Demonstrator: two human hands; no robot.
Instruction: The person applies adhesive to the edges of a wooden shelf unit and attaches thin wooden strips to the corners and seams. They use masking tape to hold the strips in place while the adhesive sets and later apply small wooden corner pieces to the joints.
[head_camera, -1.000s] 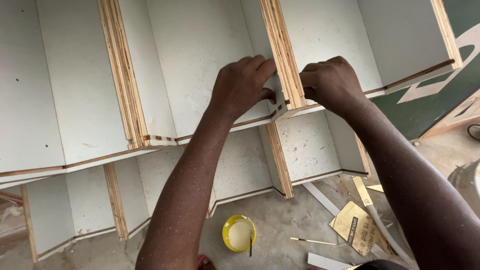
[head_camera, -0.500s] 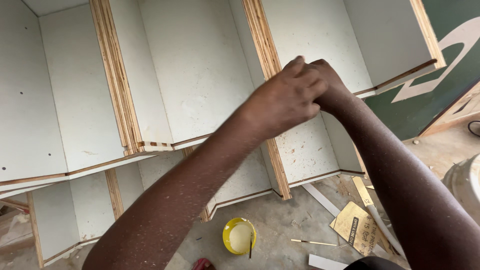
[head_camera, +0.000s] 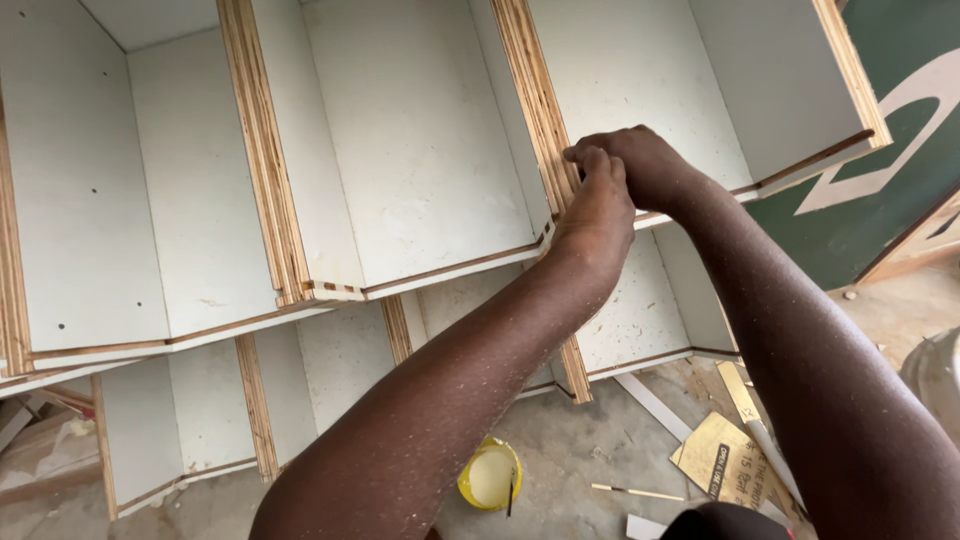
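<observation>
Left of the plywood divider edge (head_camera: 535, 110): white cabinet compartments (head_camera: 410, 150), another raw ply edge (head_camera: 262, 160). On the divider edge itself: left hand (head_camera: 597, 205), fingers curled together and pressed against the ply; just right, touching it, right hand (head_camera: 645, 165), fingertips pinched on the same edge. Below the divider, on the floor: yellow tub (head_camera: 490, 474), gold offcuts (head_camera: 725, 460).

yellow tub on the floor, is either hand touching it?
No: both hands, left and right, are up at the plywood divider edge; the yellow tub sits below.
</observation>
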